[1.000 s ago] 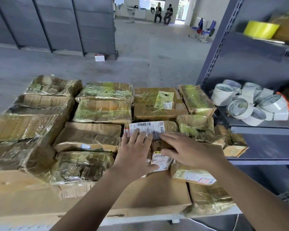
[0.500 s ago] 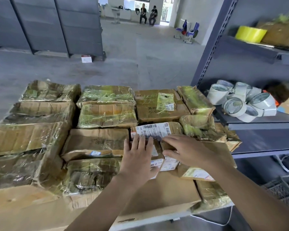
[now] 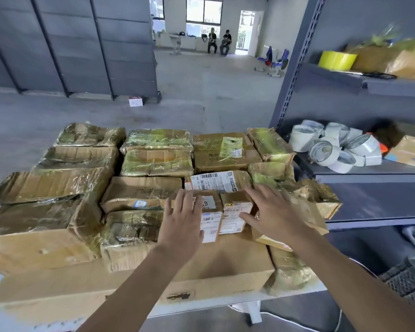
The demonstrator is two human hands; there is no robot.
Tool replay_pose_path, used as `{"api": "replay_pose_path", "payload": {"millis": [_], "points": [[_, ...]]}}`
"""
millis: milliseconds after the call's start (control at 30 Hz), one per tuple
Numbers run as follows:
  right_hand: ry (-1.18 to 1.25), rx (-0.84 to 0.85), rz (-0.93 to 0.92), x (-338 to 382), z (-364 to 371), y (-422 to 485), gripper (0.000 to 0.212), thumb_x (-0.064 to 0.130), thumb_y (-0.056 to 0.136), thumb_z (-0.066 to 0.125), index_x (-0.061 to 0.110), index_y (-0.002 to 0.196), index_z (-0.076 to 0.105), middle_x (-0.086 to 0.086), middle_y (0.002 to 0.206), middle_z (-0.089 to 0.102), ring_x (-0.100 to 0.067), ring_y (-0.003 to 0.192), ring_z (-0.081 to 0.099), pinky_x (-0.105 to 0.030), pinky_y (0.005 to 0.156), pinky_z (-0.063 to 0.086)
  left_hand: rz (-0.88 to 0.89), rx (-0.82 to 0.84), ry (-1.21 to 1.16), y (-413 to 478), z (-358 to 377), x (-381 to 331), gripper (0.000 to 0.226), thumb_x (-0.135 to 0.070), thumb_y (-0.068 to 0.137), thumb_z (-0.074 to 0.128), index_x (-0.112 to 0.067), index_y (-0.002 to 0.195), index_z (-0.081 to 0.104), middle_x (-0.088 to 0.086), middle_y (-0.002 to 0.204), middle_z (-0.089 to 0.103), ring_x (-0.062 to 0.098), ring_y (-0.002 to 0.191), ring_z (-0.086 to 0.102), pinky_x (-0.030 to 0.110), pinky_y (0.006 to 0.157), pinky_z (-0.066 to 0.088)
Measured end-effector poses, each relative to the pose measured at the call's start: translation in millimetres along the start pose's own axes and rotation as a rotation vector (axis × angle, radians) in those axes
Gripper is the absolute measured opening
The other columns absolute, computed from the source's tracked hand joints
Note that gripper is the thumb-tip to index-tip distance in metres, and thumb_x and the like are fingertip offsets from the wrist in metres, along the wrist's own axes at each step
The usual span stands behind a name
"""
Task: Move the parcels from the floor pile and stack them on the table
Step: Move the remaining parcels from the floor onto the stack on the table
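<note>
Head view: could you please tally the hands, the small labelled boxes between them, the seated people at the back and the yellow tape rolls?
Hands: 2 (left hand, right hand)
Small labelled boxes: 2
Seated people: 2
Yellow tape roll: 1
Total: 7
</note>
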State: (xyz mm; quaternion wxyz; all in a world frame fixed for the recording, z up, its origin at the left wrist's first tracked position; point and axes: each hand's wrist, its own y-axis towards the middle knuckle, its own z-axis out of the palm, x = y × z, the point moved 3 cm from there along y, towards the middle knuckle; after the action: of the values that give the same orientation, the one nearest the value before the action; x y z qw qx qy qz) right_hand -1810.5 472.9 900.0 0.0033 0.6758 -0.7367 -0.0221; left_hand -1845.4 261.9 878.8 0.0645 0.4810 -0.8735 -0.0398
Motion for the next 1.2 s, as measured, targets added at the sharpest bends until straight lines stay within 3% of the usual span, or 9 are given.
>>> {"api": "replay_pose_path", "payload": {"millis": [100, 200, 333, 433, 567, 733, 867, 1100, 1200], "points": [[0.069, -0.002, 0.043, -11.8, 5.8, -10.4, 0.082, 0.064, 0.091, 0.042, 0.024, 0.154, 0.010, -0.002, 0.160, 0.015, -0.022, 0.148, 0.010, -0.047, 0.118, 0.014, -0.052, 0.015, -0.014, -4.2, 2.3, -1.9, 0.074, -0.040, 0.093, 0.049, -0.011, 0.149, 0.010, 0.012, 0.156, 0.006, 0.031, 0.146, 0.001, 0.049, 0.118, 0.011], [0.113, -0.014, -0.049, -15.1, 7.8, -17.5, 0.079, 0.053, 0.094, 0.048, 0.018, 0.154, 0.010, -0.001, 0.161, 0.009, -0.019, 0.148, 0.007, -0.038, 0.118, 0.009, -0.090, 0.064, -0.009, -8.7, 4.3, -9.3, 0.071, -0.033, 0.094, 0.048, -0.011, 0.149, 0.007, 0.014, 0.157, 0.000, 0.030, 0.146, -0.001, 0.047, 0.119, 0.009], [0.387, 0.005, -0.034, -31.1, 4.7, -25.3, 0.092, 0.052, 0.088, 0.062, 0.020, 0.156, 0.009, 0.010, 0.161, -0.003, -0.013, 0.148, 0.002, -0.037, 0.118, 0.019, -0.098, 0.043, -0.006, -5.8, -0.3, -15.2, 0.072, -0.032, 0.092, 0.054, -0.012, 0.147, 0.013, 0.014, 0.156, 0.006, 0.031, 0.146, 0.003, 0.045, 0.119, 0.014], [0.249, 0.099, -0.079, -51.0, 12.3, -28.7, 0.107, 0.059, 0.077, 0.070, 0.026, 0.155, 0.004, 0.009, 0.161, -0.005, -0.017, 0.149, 0.000, -0.042, 0.119, 0.020, -0.066, 0.064, -0.018, 3.4, -8.7, -17.4, 0.082, -0.031, 0.087, 0.061, -0.014, 0.149, 0.010, 0.015, 0.157, 0.004, 0.031, 0.146, 0.003, 0.042, 0.118, 0.014], [0.038, 0.118, -0.070, -64.2, 7.1, -18.5, 0.102, 0.040, 0.076, 0.075, 0.037, 0.152, 0.007, 0.010, 0.160, 0.004, -0.021, 0.146, 0.007, -0.048, 0.112, 0.023, -0.017, 0.159, -0.071, 28.8, -12.3, -12.6, 0.098, -0.029, 0.085, 0.068, -0.019, 0.152, -0.003, 0.013, 0.159, -0.006, 0.030, 0.147, -0.007, 0.043, 0.120, 0.009], [-0.115, 0.182, -0.115, -53.6, 0.0, -3.0, 0.113, 0.038, 0.075, 0.079, 0.033, 0.154, -0.001, 0.009, 0.158, 0.014, -0.019, 0.145, 0.015, -0.048, 0.110, 0.026, -0.008, 0.160, -0.182, 42.7, -3.4, -8.4, 0.096, -0.021, 0.077, 0.074, -0.017, 0.149, 0.011, 0.010, 0.148, 0.024, 0.028, 0.142, 0.017, 0.041, 0.118, 0.019], [-0.279, 0.155, -0.132, -40.5, 1.8, 7.8, 0.120, 0.041, 0.078, 0.076, 0.020, 0.153, -0.015, 0.001, 0.162, 0.010, -0.024, 0.146, 0.014, -0.047, 0.110, 0.030, 0.004, 0.134, -0.270, 42.0, -0.5, -5.5, 0.090, -0.020, 0.076, 0.076, -0.015, 0.147, 0.021, 0.006, 0.143, 0.028, 0.026, 0.137, 0.024, 0.036, 0.115, 0.023], [-0.247, 0.197, -0.160, -35.1, 8.5, 15.4, 0.112, 0.046, 0.080, 0.073, 0.022, 0.155, -0.007, 0.004, 0.163, 0.004, -0.019, 0.149, 0.006, -0.041, 0.116, 0.016, 0.029, 0.125, -0.227, 46.2, 4.3, -4.2, 0.088, -0.027, 0.078, 0.073, -0.013, 0.146, 0.020, 0.006, 0.143, 0.028, 0.026, 0.137, 0.024, 0.040, 0.117, 0.021], [-0.147, 0.179, -0.169, -38.2, 10.7, 10.6, 0.109, 0.044, 0.081, 0.072, 0.024, 0.155, -0.005, 0.006, 0.163, 0.003, -0.016, 0.149, 0.002, -0.037, 0.119, 0.007, 0.014, 0.122, -0.145, 44.7, 7.8, -2.2, 0.090, -0.035, 0.081, 0.069, -0.016, 0.148, 0.013, 0.005, 0.148, 0.023, 0.026, 0.142, 0.018, 0.052, 0.117, 0.016]]}}
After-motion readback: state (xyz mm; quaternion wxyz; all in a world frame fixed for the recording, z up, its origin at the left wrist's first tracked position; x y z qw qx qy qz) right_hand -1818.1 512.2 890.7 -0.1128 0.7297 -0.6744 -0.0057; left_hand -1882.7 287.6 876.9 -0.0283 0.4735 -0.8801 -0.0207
